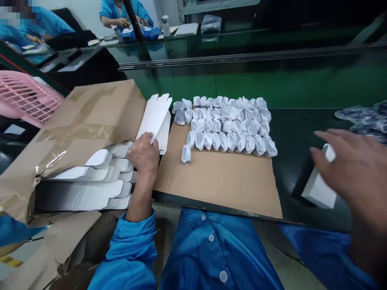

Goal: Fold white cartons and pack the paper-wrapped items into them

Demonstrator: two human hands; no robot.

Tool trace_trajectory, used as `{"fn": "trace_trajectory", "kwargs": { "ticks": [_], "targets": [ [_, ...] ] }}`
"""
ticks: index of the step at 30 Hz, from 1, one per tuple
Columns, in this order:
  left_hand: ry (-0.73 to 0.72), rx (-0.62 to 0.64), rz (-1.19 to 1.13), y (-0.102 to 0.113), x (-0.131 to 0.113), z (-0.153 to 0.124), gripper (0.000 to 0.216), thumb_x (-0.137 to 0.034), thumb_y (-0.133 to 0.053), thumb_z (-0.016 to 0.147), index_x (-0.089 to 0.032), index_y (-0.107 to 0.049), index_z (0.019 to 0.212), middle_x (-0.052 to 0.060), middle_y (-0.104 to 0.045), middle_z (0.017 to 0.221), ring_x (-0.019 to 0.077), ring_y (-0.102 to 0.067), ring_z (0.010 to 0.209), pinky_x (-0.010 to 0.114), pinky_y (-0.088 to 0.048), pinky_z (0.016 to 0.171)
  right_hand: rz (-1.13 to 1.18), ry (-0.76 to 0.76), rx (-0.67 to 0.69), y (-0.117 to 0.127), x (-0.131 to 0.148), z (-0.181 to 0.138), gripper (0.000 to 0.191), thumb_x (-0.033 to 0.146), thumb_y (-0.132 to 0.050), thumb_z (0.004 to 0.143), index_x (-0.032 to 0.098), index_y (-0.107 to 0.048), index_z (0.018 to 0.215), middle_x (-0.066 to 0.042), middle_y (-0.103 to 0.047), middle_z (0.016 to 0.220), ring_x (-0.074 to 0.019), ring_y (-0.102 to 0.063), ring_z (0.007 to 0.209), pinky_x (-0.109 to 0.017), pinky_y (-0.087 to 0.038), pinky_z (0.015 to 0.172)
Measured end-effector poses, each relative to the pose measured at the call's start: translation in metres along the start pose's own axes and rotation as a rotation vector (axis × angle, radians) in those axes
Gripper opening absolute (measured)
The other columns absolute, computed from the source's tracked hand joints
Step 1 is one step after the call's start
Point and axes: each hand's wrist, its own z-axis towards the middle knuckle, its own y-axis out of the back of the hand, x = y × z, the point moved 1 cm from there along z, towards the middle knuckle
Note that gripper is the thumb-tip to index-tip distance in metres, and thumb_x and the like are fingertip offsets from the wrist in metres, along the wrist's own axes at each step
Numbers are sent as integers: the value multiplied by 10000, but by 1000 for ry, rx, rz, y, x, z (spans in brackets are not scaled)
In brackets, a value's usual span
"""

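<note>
My left hand [144,152] is closed on the near end of a flat white carton [155,114], pinched between thumb and fingers. Another flat white carton [165,135] lies under it. Over the right side of the table, my right hand [352,165] is open and blurred, its thumb apart from the fingers. Partly behind it is a white box [320,187], folded up and lying on the dark table; I cannot tell whether the hand touches it. Rows of small items wrapped in white [231,127] stand on a cardboard sheet [217,177] between my hands.
At the left, a big cardboard box [90,108] has a torn side showing stacked flat cartons [99,177]. A pink basket [27,96] stands beyond it. Clear plastic-wrapped things [365,119] lie at far right. Co-workers in blue [127,14] are across the table.
</note>
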Motion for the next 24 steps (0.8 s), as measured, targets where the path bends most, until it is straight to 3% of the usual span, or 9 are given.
{"fn": "trace_trajectory", "kwargs": {
  "ticks": [2,6,9,11,14,17,19,20,24],
  "targets": [
    [-54,-94,-89,4,1,-5,233,-217,-570,889,-165,-736,1043,150,-735,1132,310,-684,1090,447,-515,941,351,61,14,6,69,-15,393,388,-552,917,206,-633,1256,-165,-662,1241,-360,-590,1174,-562,-447,979],
    [-361,-379,-279,15,-24,-65,254,-196,-561,923,-168,-703,1132,143,-690,1244,255,-623,1219,422,-448,1074,1299,-148,555,-1,183,-37,613,463,-525,949,287,-320,1500,-102,-520,1450,-241,-616,1176,-423,-540,926],
    [-725,-183,-421,29,-51,-134,447,-208,-623,901,-185,-568,1343,132,-664,1295,252,-526,1330,459,-319,1181,1615,-372,481,-14,210,-34,545,450,-542,937,202,-425,1408,-117,-578,1376,-229,-626,1133,-367,-532,916],
    [-760,-25,-609,45,-58,-162,655,-422,-659,873,-196,-448,1450,147,-551,1434,262,-442,1399,473,-266,1207,1595,-390,468,-18,196,-27,408,412,-565,925,167,-547,1250,-82,-687,1150,-203,-659,970,-308,-536,801],
    [-317,67,-953,66,-44,-157,872,-585,-625,836,-231,-259,1544,147,-353,1578,288,-367,1444,448,-372,1150,1387,-52,810,-8,159,-16,262,354,-602,902,151,-621,1066,-32,-688,932,-153,-629,769,-235,-482,625],
    [-23,495,-1014,68,-29,-128,659,-543,-686,805,-211,-561,1361,117,-676,1264,279,-674,1092,344,-579,852,1061,413,1068,12,137,-13,179,294,-546,939,165,-636,1026,-26,-680,909,-144,-620,755,-236,-471,640],
    [71,680,-941,61,-25,-116,381,-469,-735,779,-174,-743,1019,60,-762,908,214,-709,785,263,-566,644,824,537,972,19,139,-19,251,297,-507,968,184,-606,1169,-53,-697,1022,-177,-645,848,-277,-498,721],
    [139,676,-946,57,-25,-114,308,-444,-740,776,-163,-755,901,43,-750,811,191,-688,715,246,-547,603,700,546,861,21,143,-25,346,336,-518,968,180,-556,1275,-84,-688,1117,-211,-649,930,-317,-511,775],
    [378,589,-1236,45,-28,-120,310,-416,-750,762,-155,-742,929,32,-739,823,167,-674,732,253,-558,657,326,591,381,20,162,-51,742,489,-608,898,50,-376,1450,-226,-614,1259,-342,-604,1080,-473,-511,874]
  ]
}}
